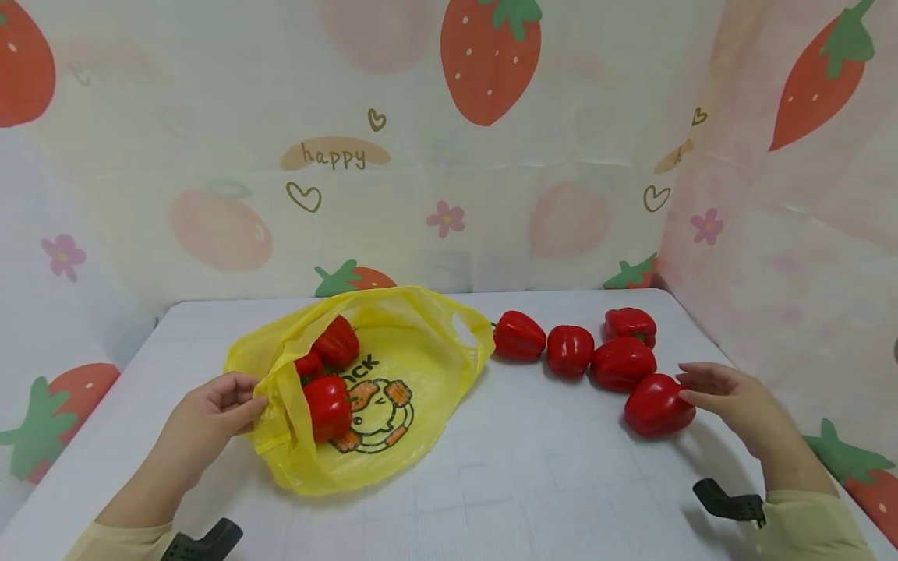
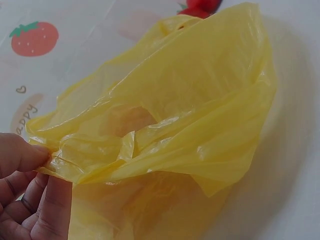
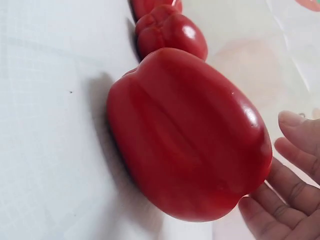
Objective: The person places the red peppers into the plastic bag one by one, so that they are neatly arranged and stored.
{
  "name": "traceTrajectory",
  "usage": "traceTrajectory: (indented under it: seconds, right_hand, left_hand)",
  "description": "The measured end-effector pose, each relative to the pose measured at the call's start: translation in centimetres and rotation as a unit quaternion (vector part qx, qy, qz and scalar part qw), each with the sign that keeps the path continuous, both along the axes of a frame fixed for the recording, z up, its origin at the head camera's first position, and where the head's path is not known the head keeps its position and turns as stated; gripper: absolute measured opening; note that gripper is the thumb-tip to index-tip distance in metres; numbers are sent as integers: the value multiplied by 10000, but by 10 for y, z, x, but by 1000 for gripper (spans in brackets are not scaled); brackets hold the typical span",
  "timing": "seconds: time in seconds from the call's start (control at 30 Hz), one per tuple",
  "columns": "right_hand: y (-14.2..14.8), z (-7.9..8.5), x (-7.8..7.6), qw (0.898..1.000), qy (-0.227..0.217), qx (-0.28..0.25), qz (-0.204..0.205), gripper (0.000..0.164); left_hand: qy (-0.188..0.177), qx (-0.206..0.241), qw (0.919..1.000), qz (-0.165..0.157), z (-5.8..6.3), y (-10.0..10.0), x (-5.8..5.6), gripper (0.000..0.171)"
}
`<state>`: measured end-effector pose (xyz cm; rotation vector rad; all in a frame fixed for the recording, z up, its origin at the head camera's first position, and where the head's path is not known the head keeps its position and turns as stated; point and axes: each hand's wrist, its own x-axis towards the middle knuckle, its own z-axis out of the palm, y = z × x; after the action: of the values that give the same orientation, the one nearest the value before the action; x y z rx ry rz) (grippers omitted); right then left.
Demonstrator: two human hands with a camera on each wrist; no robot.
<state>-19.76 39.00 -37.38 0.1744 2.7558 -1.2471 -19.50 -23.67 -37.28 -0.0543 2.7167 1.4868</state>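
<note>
My left hand (image 1: 217, 417) pinches the rim of a yellow plastic bag (image 1: 421, 436) between thumb and fingers, as the left wrist view also shows. The bag lies on its side with its mouth spread, and a cartoon face is printed on it. Inside are a red bell pepper (image 1: 328, 407) and two more behind it, one partly hidden by the bag. On the right, my right hand (image 1: 737, 401) has its fingertips at the end of the nearest bell pepper (image 1: 659, 405). In the right wrist view that bell pepper (image 3: 185, 135) fills the middle, with the fingers loosely extended beside it.
Several other red bell peppers stand in a row between bag and right hand, among them one bell pepper (image 1: 519, 336) by the bag's handle and another bell pepper (image 1: 630, 326) at the back. A strawberry-print curtain (image 1: 421, 195) surrounds the white table (image 1: 533, 483).
</note>
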Motion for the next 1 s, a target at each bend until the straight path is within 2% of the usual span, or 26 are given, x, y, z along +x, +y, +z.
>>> traceTrajectory:
  seconds: [0.53, 0.83, 1.0]
  right_hand:
    - [2, -15, 1, 9998, 90, -10, 200, 69]
    - [1, -17, -2, 9991, -407, 109, -16, 87]
    - [-1, -17, -5, 9987, -505, 43, 51, 91]
  left_hand:
    - [4, 2, 10000, -9, 1, 1, 0, 47]
    - [87, 84, 9999, -27, 2, 0, 2, 47]
    - [144, 152, 9998, -48, 1, -2, 2, 47]
